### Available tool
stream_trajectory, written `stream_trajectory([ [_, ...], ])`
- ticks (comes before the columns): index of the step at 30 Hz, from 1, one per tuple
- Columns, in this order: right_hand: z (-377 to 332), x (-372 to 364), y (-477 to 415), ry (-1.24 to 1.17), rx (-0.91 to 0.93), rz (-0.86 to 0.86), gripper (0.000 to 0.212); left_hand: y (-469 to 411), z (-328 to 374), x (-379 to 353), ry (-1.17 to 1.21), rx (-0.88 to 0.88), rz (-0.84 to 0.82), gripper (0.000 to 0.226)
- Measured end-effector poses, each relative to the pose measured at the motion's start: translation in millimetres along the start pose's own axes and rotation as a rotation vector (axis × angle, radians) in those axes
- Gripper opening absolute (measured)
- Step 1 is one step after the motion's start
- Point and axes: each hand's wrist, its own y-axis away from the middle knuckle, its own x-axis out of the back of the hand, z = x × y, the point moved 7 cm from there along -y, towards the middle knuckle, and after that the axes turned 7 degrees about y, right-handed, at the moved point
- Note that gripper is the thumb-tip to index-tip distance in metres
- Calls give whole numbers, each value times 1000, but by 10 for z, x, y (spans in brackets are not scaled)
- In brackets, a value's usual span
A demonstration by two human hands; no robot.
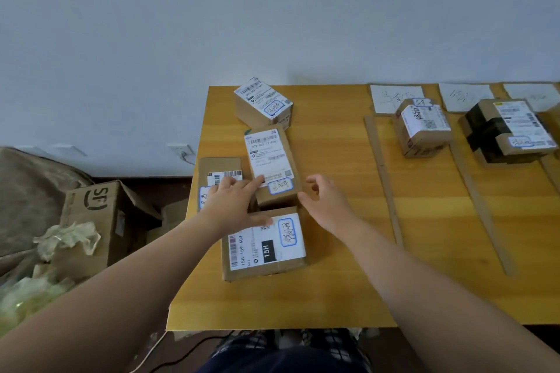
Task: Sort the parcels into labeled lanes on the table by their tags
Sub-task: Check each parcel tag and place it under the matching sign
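Several cardboard parcels with white shipping labels lie at the left of the wooden table [333, 266]. My left hand [235, 201] rests open across a flat parcel [219, 168], with its fingertips touching the tall middle parcel [271, 160]. My right hand [322, 201] hovers open just right of that middle parcel, fingers curled and apart from it. A larger parcel marked 15H [265, 247] lies nearest me, and another parcel [263, 103] sits at the far edge. Two sorted parcels, a brown one [422, 127] and a black-taped one [509, 130], stand in the lanes on the right.
Cardboard strips [383, 179] divide the lanes, each headed by a handwritten paper sign [391, 97]. An open SF box [97, 215] with crumpled paper stands on the floor to the left. The table's left edge is close to the parcels.
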Motion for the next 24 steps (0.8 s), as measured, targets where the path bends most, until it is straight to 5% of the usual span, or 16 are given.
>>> stream_trajectory([
  [14, 254, 19, 20, -323, -268, 144, 27, -271, 262, 63, 39, -116, 38, 87],
  [20, 327, -42, 8, -456, -342, 136, 23, -257, 178, 62, 719, 1, 33, 66],
  [24, 284, -94, 25, -639, -399, 37, 49, -264, 78, -32, 1281, 204, 14, 60],
])
